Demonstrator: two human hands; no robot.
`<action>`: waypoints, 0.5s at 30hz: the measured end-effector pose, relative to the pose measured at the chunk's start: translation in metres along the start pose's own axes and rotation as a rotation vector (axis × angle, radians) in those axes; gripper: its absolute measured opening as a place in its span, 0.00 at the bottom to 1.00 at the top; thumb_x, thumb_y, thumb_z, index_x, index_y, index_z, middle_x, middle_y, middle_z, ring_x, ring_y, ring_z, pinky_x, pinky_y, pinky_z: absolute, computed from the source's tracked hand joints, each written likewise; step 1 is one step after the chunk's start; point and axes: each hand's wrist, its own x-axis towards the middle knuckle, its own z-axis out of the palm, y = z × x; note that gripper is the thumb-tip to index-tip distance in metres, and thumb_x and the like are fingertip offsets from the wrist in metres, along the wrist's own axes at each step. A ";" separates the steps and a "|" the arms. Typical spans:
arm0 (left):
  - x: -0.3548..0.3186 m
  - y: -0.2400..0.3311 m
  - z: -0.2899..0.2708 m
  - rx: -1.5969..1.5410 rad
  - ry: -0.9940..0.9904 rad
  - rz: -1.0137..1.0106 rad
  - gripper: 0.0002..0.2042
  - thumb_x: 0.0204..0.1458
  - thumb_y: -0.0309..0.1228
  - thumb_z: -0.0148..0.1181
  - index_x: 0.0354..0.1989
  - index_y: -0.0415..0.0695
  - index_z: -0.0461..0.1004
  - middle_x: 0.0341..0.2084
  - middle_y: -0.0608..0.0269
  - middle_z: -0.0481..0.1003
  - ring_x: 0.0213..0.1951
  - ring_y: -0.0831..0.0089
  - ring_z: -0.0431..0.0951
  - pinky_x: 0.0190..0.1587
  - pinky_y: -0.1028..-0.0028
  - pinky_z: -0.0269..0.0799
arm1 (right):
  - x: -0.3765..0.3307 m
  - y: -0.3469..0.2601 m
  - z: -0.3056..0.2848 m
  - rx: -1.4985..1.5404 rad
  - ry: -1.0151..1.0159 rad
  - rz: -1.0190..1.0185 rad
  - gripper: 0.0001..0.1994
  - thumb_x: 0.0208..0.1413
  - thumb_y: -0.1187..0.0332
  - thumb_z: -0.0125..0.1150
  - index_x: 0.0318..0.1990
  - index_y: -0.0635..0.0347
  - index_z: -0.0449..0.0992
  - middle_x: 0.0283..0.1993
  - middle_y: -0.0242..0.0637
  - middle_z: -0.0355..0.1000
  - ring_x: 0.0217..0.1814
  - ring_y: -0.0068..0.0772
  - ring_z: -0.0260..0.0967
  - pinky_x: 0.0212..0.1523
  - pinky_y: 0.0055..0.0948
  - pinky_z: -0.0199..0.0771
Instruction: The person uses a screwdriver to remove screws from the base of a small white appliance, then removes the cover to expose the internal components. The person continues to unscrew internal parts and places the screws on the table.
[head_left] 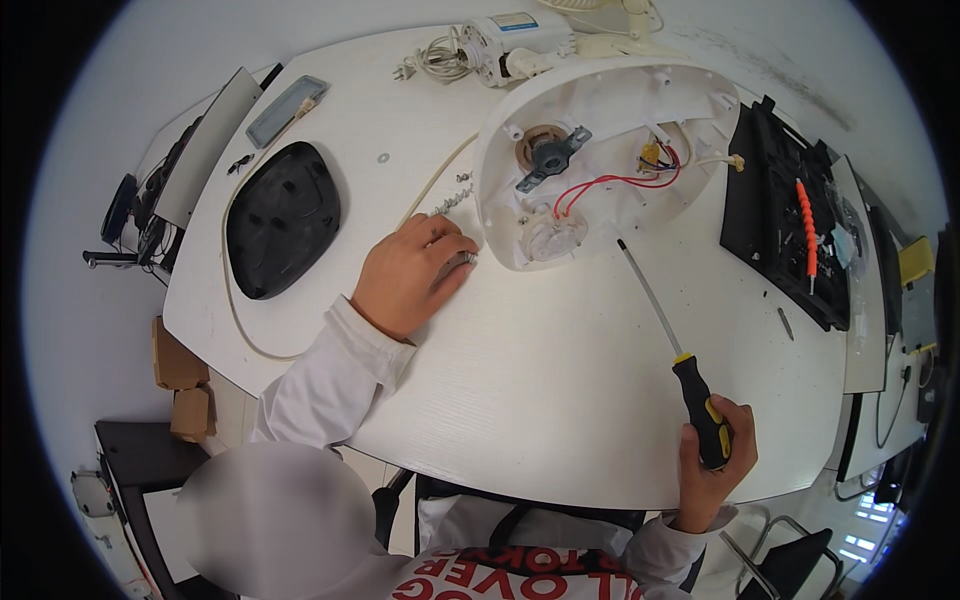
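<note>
My right hand (723, 455) is wrapped round the black-and-yellow handle of a long screwdriver (655, 303). Its dark tip points up and left, close to the front edge of a white plastic housing (690, 85). Inside that shell sit a dark metal bracket (553, 158) over a brown round part, red wires (605, 181) and a clear round piece (553, 238). Left of the housing, my left hand (410, 272) rests on the table with curled fingers around a small metallic piece (458, 261), partly hidden. Several loose screws (455, 200) lie just beyond those fingers.
A black plastic cover (285, 222) and a pale cable (232, 290) lie at the left. A white motor-like unit (510, 45) with a coiled cord stands at the back. On the right is an open black toolbox (780, 220) holding an orange-handled tool (806, 228).
</note>
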 end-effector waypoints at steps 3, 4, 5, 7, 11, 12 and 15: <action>0.000 0.001 -0.002 0.001 -0.005 -0.001 0.09 0.40 0.27 0.63 0.32 0.42 0.74 0.33 0.61 0.71 0.35 0.62 0.73 0.36 0.68 0.71 | 0.000 0.001 0.000 -0.003 0.000 -0.001 0.18 0.40 0.67 0.67 0.40 0.60 0.71 0.26 0.37 0.64 0.25 0.28 0.64 0.26 0.21 0.64; 0.000 0.001 -0.002 0.001 -0.007 -0.003 0.09 0.40 0.27 0.63 0.32 0.42 0.74 0.33 0.60 0.71 0.35 0.61 0.73 0.36 0.68 0.71 | 0.000 0.000 0.000 -0.004 -0.002 0.000 0.18 0.40 0.67 0.67 0.40 0.60 0.71 0.26 0.37 0.64 0.25 0.28 0.64 0.26 0.21 0.64; 0.000 0.001 -0.002 -0.001 -0.009 -0.004 0.09 0.40 0.27 0.63 0.32 0.42 0.74 0.33 0.60 0.71 0.35 0.61 0.73 0.36 0.68 0.71 | 0.000 0.000 0.000 -0.006 -0.003 0.000 0.18 0.40 0.67 0.67 0.40 0.60 0.71 0.26 0.37 0.64 0.25 0.28 0.64 0.26 0.21 0.63; 0.000 0.002 -0.002 0.000 -0.006 0.001 0.09 0.40 0.28 0.63 0.32 0.42 0.74 0.33 0.60 0.71 0.35 0.61 0.73 0.36 0.68 0.71 | 0.000 0.000 0.000 0.001 0.002 -0.004 0.18 0.40 0.67 0.67 0.39 0.60 0.71 0.26 0.37 0.64 0.25 0.28 0.64 0.26 0.21 0.63; 0.001 0.002 -0.002 0.003 -0.011 0.002 0.10 0.40 0.28 0.63 0.32 0.42 0.74 0.34 0.59 0.71 0.35 0.61 0.73 0.36 0.68 0.71 | 0.001 -0.002 0.000 -0.006 0.006 -0.005 0.17 0.40 0.67 0.67 0.39 0.60 0.71 0.26 0.37 0.64 0.25 0.28 0.64 0.26 0.21 0.63; 0.000 0.002 -0.002 0.002 -0.010 0.001 0.10 0.40 0.28 0.63 0.32 0.42 0.74 0.34 0.59 0.71 0.35 0.61 0.74 0.36 0.68 0.71 | 0.001 -0.002 0.000 -0.001 0.003 0.000 0.17 0.40 0.67 0.67 0.39 0.60 0.71 0.26 0.37 0.64 0.25 0.28 0.64 0.26 0.22 0.63; 0.000 0.002 -0.003 0.003 -0.008 0.001 0.10 0.40 0.29 0.63 0.32 0.42 0.74 0.35 0.58 0.71 0.35 0.61 0.74 0.36 0.68 0.71 | 0.001 -0.002 0.000 0.009 0.000 0.006 0.17 0.40 0.66 0.67 0.39 0.60 0.71 0.26 0.37 0.64 0.25 0.29 0.65 0.26 0.22 0.64</action>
